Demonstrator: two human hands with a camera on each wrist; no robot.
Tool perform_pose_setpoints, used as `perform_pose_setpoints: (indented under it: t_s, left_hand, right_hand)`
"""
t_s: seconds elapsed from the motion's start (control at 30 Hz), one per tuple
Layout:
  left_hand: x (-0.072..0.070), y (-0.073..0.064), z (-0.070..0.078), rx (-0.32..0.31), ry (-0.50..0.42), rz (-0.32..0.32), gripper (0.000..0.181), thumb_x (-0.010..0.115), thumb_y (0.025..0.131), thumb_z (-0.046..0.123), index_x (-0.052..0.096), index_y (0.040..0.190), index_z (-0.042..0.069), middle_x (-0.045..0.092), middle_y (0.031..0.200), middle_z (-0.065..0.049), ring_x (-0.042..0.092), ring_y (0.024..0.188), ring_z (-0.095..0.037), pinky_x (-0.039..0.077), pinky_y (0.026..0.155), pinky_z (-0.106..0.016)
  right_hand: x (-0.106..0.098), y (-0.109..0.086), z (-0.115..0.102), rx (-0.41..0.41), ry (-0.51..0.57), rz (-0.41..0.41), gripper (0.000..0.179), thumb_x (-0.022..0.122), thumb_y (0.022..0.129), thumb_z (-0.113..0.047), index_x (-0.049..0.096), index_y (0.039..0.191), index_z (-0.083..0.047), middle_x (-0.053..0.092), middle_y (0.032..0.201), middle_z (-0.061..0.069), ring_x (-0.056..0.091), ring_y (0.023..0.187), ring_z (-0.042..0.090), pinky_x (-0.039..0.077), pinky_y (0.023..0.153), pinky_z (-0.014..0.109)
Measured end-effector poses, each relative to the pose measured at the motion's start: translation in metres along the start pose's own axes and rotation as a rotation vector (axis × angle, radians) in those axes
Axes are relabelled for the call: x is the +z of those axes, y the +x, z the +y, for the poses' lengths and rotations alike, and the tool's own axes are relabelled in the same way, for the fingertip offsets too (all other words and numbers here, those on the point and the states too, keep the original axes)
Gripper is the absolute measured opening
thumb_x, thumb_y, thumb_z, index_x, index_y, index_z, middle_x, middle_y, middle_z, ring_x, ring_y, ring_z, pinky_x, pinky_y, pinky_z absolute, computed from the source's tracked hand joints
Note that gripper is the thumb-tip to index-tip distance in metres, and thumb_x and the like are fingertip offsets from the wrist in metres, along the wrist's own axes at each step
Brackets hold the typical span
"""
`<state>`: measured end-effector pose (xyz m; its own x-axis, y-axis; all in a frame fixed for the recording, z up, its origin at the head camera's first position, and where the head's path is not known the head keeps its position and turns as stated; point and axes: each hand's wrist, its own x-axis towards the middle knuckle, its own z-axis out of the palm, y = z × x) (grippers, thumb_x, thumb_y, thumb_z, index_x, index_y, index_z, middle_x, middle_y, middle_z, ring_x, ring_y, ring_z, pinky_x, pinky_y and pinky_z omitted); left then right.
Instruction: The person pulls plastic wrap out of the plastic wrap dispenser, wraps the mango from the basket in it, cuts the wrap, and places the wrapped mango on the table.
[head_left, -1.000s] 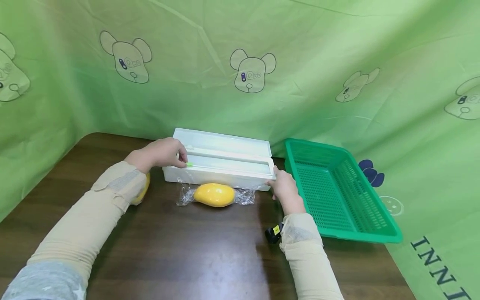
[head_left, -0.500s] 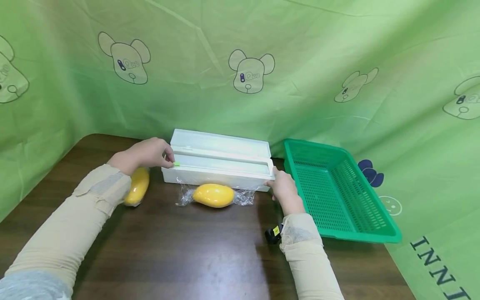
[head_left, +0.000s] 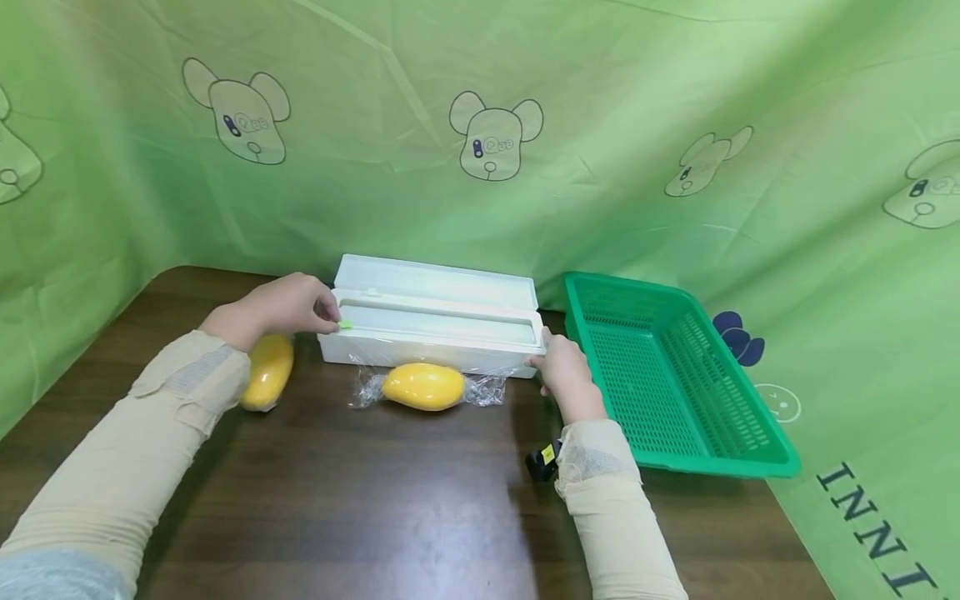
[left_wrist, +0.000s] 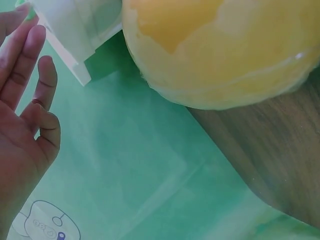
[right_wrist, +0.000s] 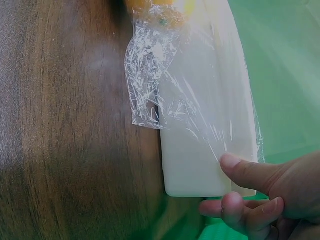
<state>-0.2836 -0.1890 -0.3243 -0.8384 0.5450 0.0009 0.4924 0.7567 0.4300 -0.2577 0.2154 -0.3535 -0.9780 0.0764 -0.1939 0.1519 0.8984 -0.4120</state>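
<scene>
A white cling film dispenser [head_left: 427, 352] stands at the back of the table with its lid [head_left: 435, 282] raised. At its left end my left hand [head_left: 288, 307] pinches the small green slide cutter [head_left: 345, 325] on the front edge between thumb and finger; the other fingers are loosely bent. My right hand [head_left: 564, 371] grips the right end, thumb on the front face [right_wrist: 200, 150]. Before the box lies a yellow mango [head_left: 423, 387] wrapped in cling film, crumpled film [right_wrist: 150, 75] at both its ends. Clear film also clings to the box front.
Another wrapped yellow mango [head_left: 268, 372] lies beside my left wrist. A green plastic basket [head_left: 678, 467] stands to the right of the box. Near my right sleeve is a small black object with a yellow label [head_left: 543, 460]. Green printed cloth [head_left: 375, 192] hangs behind the table.
My left hand has slid the green cutter leftward along the box edge to its left end. The left mango has come into fuller view. My right hand keeps its grip.
</scene>
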Motion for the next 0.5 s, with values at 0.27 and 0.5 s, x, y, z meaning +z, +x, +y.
perform_pose_setpoints:
  t_s: [0.27,0.5]
  left_hand:
    - [-0.0009,-0.0003,-0.0023,-0.009,-0.009,-0.002,0.005,0.080,0.087,0.014,0.079,0.088,0.009,0.072,0.086,0.003,0.066,0.081,-0.015,0.056,0.079,-0.041]
    - [-0.0003,-0.0013,-0.0032,-0.039,-0.010,0.003,0.004,0.079,0.086,0.012,0.079,0.089,0.009,0.072,0.087,0.002,0.066,0.082,-0.016,0.056,0.079,-0.043]
  right_hand:
    - [-0.0004,0.0008,-0.0013,-0.003,-0.002,0.007,0.077,0.068,0.101,-0.021,0.024,0.162,-0.006,0.059,0.133,0.031,0.062,0.047,0.020,0.046,0.052,0.030]
    - [-0.0007,0.0026,0.0012,-0.003,-0.023,0.000,0.078,0.069,0.100,-0.022,0.024,0.162,-0.006,0.055,0.138,0.032,0.059,0.044,0.016,0.047,0.052,0.030]
